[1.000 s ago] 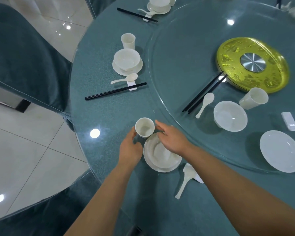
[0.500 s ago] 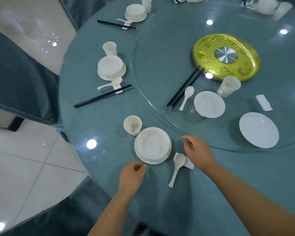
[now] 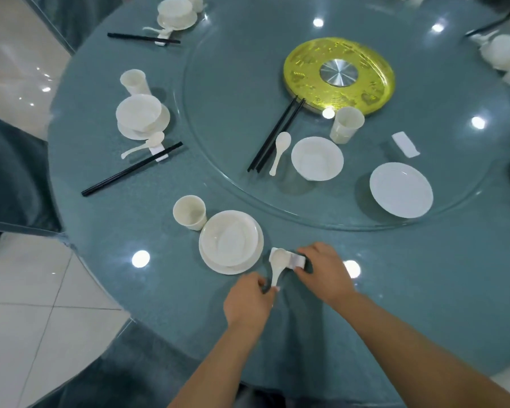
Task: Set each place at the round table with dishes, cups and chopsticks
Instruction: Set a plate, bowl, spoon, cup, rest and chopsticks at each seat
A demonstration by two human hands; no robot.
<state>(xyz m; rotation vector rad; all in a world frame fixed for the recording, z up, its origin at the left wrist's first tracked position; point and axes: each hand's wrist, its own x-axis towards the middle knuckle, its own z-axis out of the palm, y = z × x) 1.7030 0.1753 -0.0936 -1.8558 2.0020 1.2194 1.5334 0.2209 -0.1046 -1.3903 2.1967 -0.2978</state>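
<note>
At the near place a white cup [image 3: 189, 212] stands left of a bowl on a plate [image 3: 231, 242]. Just right of the plate a white spoon [image 3: 277, 265] lies with its head on a small white rest [image 3: 293, 259]. My left hand [image 3: 248, 301] pinches the spoon's handle end. My right hand [image 3: 326, 272] holds the rest by its right end. On the glass turntable [image 3: 233, 92] lie loose black chopsticks [image 3: 276, 134], another spoon [image 3: 280, 151], a bowl [image 3: 317, 157], a cup [image 3: 346, 125], a plate [image 3: 401, 189] and a rest [image 3: 405, 144].
A finished place setting [image 3: 143, 116] with chopsticks [image 3: 131, 169] sits to the left, another [image 3: 175, 13] farther back. A gold disc [image 3: 339, 75] marks the turntable's centre. More dishes [image 3: 504, 53] stand at the far right. Blue-covered chairs [image 3: 9, 172] flank the table's left edge.
The view has shifted back from the table. My left hand moved right to the spoon's handle and pinched it; my right hand came down onto the rest.
</note>
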